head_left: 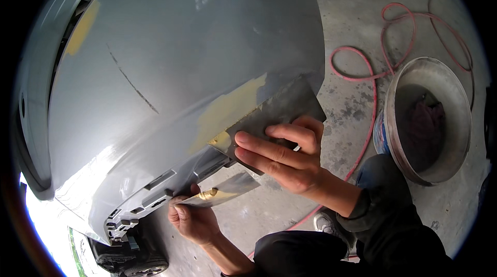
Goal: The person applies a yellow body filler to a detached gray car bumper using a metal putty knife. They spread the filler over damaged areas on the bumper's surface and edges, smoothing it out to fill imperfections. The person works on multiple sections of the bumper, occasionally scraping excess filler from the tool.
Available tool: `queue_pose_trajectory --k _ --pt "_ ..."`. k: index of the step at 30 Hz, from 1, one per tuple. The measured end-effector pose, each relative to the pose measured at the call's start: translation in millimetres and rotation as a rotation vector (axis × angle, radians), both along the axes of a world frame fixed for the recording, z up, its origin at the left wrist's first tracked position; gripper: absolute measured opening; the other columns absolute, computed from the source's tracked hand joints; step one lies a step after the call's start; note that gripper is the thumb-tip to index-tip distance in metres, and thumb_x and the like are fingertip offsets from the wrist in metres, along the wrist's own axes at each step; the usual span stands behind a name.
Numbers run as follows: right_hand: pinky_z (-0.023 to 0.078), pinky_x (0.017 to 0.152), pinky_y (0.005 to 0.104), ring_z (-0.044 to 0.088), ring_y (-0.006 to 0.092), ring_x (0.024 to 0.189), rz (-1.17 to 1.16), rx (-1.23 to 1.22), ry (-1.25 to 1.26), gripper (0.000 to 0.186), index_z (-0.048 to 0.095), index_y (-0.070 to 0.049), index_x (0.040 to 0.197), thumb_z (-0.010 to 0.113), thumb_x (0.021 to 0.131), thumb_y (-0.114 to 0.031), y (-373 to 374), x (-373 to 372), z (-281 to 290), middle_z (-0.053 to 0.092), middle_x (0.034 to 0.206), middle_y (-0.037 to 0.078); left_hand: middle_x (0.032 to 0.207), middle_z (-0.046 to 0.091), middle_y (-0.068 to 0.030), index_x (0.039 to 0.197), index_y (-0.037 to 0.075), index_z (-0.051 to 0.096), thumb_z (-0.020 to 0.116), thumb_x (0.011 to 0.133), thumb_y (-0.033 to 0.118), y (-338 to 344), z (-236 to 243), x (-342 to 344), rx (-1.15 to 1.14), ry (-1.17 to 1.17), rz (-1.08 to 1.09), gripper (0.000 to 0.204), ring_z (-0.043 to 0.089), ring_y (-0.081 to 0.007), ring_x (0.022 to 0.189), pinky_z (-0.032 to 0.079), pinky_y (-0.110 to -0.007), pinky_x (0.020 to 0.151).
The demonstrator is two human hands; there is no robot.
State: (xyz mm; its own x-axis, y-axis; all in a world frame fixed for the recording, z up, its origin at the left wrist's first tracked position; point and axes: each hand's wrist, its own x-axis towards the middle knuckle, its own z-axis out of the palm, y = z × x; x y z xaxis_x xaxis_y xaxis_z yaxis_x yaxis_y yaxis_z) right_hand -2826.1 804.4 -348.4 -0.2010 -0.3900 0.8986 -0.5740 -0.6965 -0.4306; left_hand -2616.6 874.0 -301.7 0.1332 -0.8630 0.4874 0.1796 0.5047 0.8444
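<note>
A grey car body panel (pixel 181 28) fills the middle and left, with a long dark mark and pale yellow filler patches (pixel 222 111). My right hand (pixel 290 158) grips a wide, dark flat spreader (pixel 292 101), fingers pressed on its face; its filler-smeared edge lies against the panel's lower-right patch. Lower down, my left hand (pixel 194 220) holds a thin metal plate (pixel 235 189) carrying a dab of yellow filler, just below the panel's slotted lower edge (pixel 150 189).
A round bucket (pixel 455 121) with a dark cloth inside stands on the concrete floor (pixel 352 132) at right, beside looped pink hose (pixel 373 75). My knee and shoe (pixel 323 222) are below. A black object (pixel 129 251) lies at lower left.
</note>
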Motion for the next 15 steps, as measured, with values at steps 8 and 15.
queue_pose_trajectory --k 8,15 --pt "0.034 0.076 0.0308 0.048 0.015 0.088 -0.058 -0.046 -0.001 0.025 0.072 -0.016 0.097 0.072 0.071 -0.017 -2.3 -24.4 17.2 0.068 0.108 -0.003 0.116 0.06 -0.015 0.111 0.0 0.06 0.053 0.094 0.02 0.6 -1.5 3.5 -0.006 0.012 -0.039 0.027 0.056 -0.0289 0.109 0.043 -0.043 0.1" --pt "0.034 0.077 0.0295 0.048 0.0143 0.088 -0.059 -0.08 -0.022 0.028 0.072 -0.016 0.099 0.071 0.071 -0.018 -16.3 -19.1 23.4 0.068 0.11 -0.004 0.116 0.06 -0.0156 0.11 0.0 0.06 0.054 0.094 0.02 -0.6 -1.5 0.9 -0.036 0.018 -0.05 0.026 0.057 -0.0294 0.108 0.043 -0.044 0.1"
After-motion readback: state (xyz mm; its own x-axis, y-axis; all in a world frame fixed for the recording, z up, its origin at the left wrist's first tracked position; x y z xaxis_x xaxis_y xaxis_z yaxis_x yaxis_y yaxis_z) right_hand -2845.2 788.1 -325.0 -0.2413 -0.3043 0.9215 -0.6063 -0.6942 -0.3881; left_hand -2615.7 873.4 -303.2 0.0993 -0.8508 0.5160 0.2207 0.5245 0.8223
